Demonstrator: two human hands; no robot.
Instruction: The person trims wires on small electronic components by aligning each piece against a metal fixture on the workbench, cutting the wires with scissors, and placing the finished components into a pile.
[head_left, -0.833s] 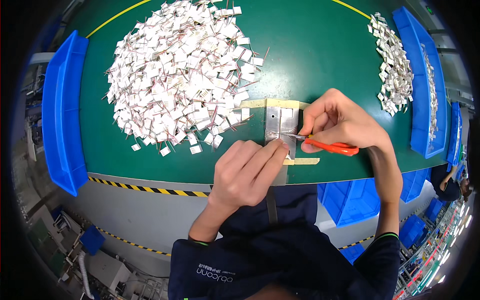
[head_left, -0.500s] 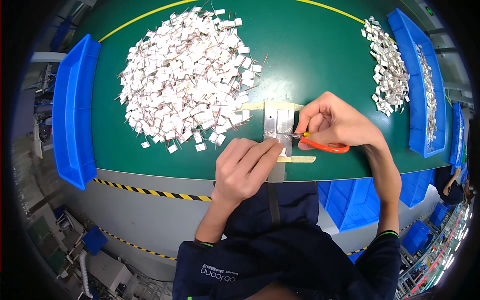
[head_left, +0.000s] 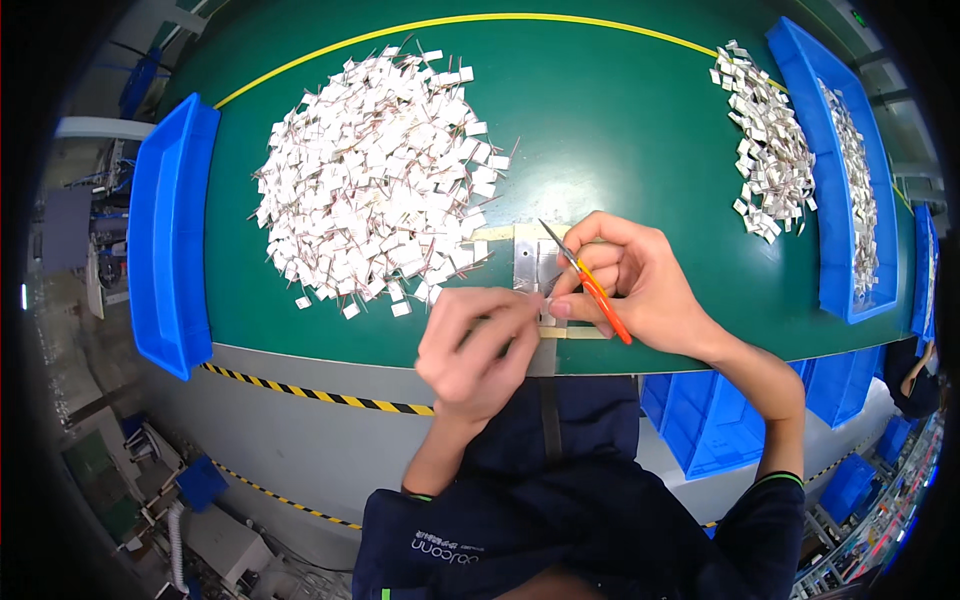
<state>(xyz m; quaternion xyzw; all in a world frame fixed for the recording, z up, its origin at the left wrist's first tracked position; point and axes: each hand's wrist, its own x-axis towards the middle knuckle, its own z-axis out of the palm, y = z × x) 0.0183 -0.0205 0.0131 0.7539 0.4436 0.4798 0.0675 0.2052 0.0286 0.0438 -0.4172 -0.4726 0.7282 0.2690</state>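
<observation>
My right hand (head_left: 635, 285) is closed around a small pair of scissors (head_left: 600, 298) with orange-red and yellow handles. Their dark, narrow tips point up and to the left. My left hand (head_left: 478, 345) is closed in a pinch, slightly blurred, and its fingertips meet those of my right hand. Whatever lies between these fingertips is too small and covered to name. Beneath the hands, a metal plate (head_left: 525, 262) is fixed to the green table with strips of masking tape (head_left: 492, 234). Left of it lies a large heap of small white connectors with short dark wires (head_left: 370, 180).
A blue bin (head_left: 170, 240) stands at the table's left edge. On the right lies a smaller heap of white wired pieces (head_left: 765, 150) beside a blue bin (head_left: 835, 200) holding more. Blue bins (head_left: 710, 425) sit below the front edge. Another person (head_left: 908, 380) is at far right.
The scissors have swung from lying level over the plate to tilted upward, away from it. My right fingertips have come to my left fingertips. The whole view has shifted slightly.
</observation>
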